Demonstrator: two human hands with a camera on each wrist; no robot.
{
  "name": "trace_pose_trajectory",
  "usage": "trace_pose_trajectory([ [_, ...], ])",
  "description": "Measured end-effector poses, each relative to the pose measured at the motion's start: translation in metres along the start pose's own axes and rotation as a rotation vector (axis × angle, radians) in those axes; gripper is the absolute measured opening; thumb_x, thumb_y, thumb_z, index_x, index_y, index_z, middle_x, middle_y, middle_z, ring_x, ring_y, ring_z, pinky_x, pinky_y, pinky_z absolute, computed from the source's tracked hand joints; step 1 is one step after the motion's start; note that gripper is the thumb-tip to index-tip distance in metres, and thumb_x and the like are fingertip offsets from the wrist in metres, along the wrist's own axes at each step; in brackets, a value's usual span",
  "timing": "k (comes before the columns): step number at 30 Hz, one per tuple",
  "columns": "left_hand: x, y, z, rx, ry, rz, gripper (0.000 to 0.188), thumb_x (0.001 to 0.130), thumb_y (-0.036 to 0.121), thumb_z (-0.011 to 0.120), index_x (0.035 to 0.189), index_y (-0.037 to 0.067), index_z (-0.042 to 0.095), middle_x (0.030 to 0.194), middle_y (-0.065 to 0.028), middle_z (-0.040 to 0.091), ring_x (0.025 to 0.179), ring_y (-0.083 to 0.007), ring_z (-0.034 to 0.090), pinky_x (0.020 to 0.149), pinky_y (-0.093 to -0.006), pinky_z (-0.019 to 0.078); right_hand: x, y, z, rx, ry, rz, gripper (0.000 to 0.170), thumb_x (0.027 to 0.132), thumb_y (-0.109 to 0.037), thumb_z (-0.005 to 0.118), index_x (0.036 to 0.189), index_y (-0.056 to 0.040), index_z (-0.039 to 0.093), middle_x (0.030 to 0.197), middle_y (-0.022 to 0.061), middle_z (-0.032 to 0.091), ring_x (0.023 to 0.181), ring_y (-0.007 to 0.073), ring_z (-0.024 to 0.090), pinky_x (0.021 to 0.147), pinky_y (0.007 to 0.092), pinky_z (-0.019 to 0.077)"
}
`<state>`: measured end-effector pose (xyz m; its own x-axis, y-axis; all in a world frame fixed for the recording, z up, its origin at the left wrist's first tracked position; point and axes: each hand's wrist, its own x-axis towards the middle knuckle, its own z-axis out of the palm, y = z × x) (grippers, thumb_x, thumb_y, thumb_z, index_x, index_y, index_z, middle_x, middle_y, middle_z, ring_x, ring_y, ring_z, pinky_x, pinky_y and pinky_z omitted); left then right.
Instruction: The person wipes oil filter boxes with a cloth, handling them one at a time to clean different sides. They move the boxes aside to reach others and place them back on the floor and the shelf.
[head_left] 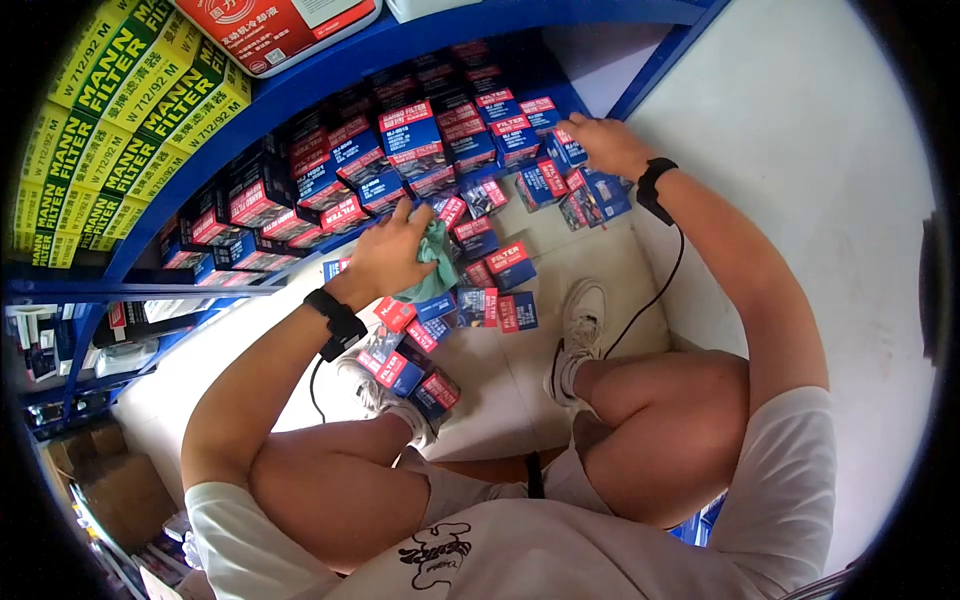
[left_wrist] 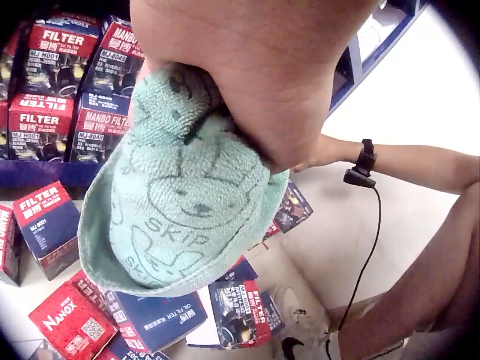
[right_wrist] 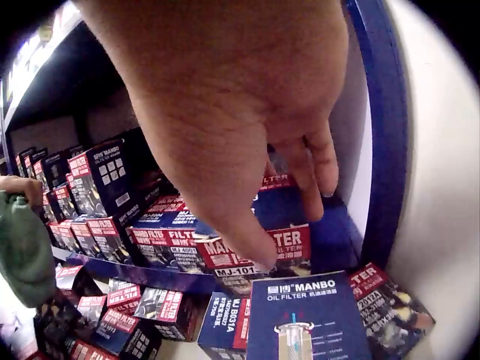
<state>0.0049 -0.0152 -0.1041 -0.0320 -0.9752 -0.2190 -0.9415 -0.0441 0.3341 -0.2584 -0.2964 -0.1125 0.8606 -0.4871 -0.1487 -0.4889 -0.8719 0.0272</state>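
Cloth of pale green terry (left_wrist: 187, 217), printed with line-drawn cartoons and "SKIP", bunched in the left hand (head_left: 385, 252) at 10 o'clock from the middle of the head view, fingers curled round its folds, just above loose boxes. Right hand (head_left: 608, 145) at 1 o'clock, gripping a red-and-blue rectangular cardboard filter box (right_wrist: 292, 244) marked MJ-101 at the end of the blue metal shelf (left_wrist: 37, 174), thumb against the front face, fingers over the far edge. Just below, at 6 o'clock from that grip in the right wrist view, a dark blue cardboard box (right_wrist: 307, 319) lettered MANBO OIL FILTER.

On the shelf, from 10 to 12 o'clock, stacked rows of red-and-blue filter cartons (head_left: 415, 135). On the pale tiled floor (head_left: 515, 370), scattered loose boxes (head_left: 510, 265) from 12 round to 7 o'clock. Higher up, yellow-and-green MANN cartons (head_left: 110, 130) at 10 o'clock and a red-labelled white plastic jug (head_left: 290, 30) at 11. White laced shoes (head_left: 585, 315), 2, at 3 and 8 o'clock.
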Motion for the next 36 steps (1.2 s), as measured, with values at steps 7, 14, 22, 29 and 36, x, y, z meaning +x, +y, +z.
trace_pose_trajectory([
  [7, -0.001, 0.002, 0.001, 0.018, 0.005, 0.001, 0.066, 0.073, 0.026, 0.079, 0.126, 0.008, 0.044, 0.123, -0.0213, 0.050, 0.102, -0.0464, 0.062, 0.083, -0.0531, 0.0548, -0.004, -0.003, 0.010, 0.082, -0.094, 0.024, 0.074, 0.073, -0.025, 0.086, 0.137, -0.0139, 0.050, 0.128, 0.0185, 0.055, 0.106, 0.0405, 0.065, 0.091, 0.0466, 0.0544],
  [14, 0.001, 0.004, 0.001, 0.044, 0.004, 0.008, 0.065, 0.074, 0.027, 0.079, 0.126, 0.007, 0.044, 0.123, -0.0252, 0.052, 0.107, -0.0457, 0.062, 0.082, -0.0520, 0.0561, 0.026, 0.006, 0.061, 0.201, 0.119, 0.083, 0.068, 0.078, -0.014, 0.081, 0.136, -0.0056, 0.047, 0.133, 0.0283, 0.047, 0.108, 0.0454, 0.063, 0.095, 0.0485, 0.0530],
  [22, 0.002, 0.006, 0.000, 0.033, -0.020, -0.003, 0.067, 0.074, 0.027, 0.079, 0.127, 0.006, 0.044, 0.123, -0.0243, 0.052, 0.104, -0.0456, 0.063, 0.083, -0.0519, 0.0557, 0.024, -0.009, 0.048, 0.097, 0.109, 0.322, 0.048, 0.078, -0.010, 0.077, 0.120, -0.0003, 0.057, 0.119, 0.0303, 0.061, 0.094, 0.0414, 0.070, 0.080, 0.0478, 0.0583],
  [29, 0.001, 0.007, -0.001, 0.043, 0.003, 0.023, 0.066, 0.073, 0.026, 0.080, 0.125, 0.005, 0.044, 0.120, -0.0251, 0.053, 0.104, -0.0449, 0.063, 0.081, -0.0519, 0.0563, 0.009, -0.015, 0.051, 0.034, 0.107, 0.215, 0.021, 0.083, -0.023, 0.071, 0.082, -0.0018, 0.073, 0.092, 0.0218, 0.072, 0.087, 0.0383, 0.072, 0.075, 0.0482, 0.0584],
  [36, 0.001, 0.004, 0.002, 0.044, -0.015, 0.009, 0.069, 0.073, 0.026, 0.079, 0.128, 0.008, 0.043, 0.124, -0.0225, 0.051, 0.106, -0.0461, 0.061, 0.085, -0.0525, 0.0546, 0.020, -0.014, 0.059, 0.134, 0.026, 0.247, 0.016, 0.083, -0.012, 0.061, 0.086, -0.0005, 0.073, 0.093, 0.0248, 0.071, 0.089, 0.0419, 0.071, 0.078, 0.0511, 0.0572],
])
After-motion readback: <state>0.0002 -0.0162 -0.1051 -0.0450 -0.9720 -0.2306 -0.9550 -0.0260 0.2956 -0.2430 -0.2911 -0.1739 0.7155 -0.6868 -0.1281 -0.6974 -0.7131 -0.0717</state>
